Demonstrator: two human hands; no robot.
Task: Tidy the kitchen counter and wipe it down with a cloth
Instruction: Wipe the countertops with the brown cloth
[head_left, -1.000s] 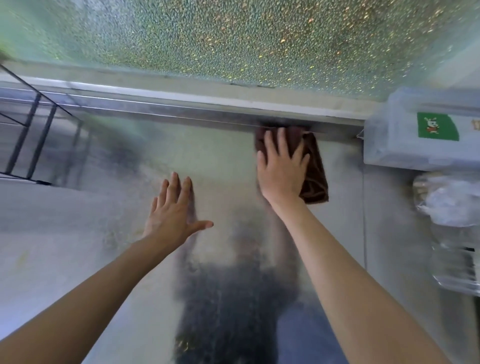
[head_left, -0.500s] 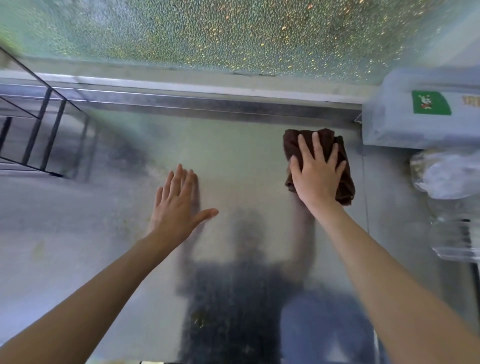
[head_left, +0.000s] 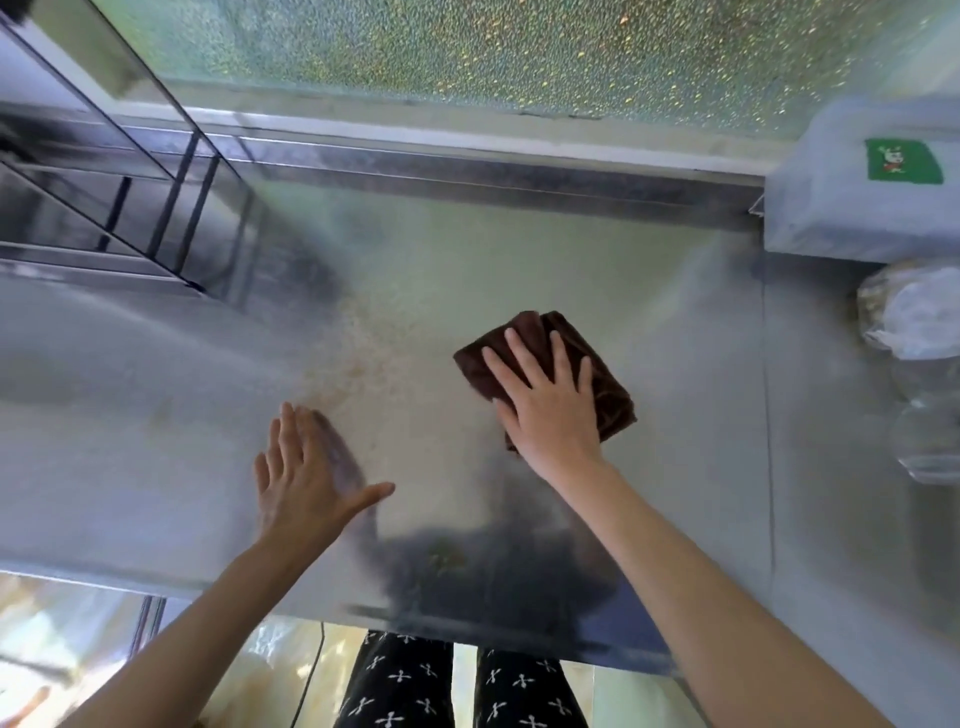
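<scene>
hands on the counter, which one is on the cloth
The right hand: it presses flat on the folded brown cloth. The left hand lies flat on the bare steel counter.

A kitchen: a stainless-steel counter below a textured glass window, a wire rack at the counter's left.

The right hand has dragged the brown cloth from the back rail, seemingly toward the counter's middle.
</scene>
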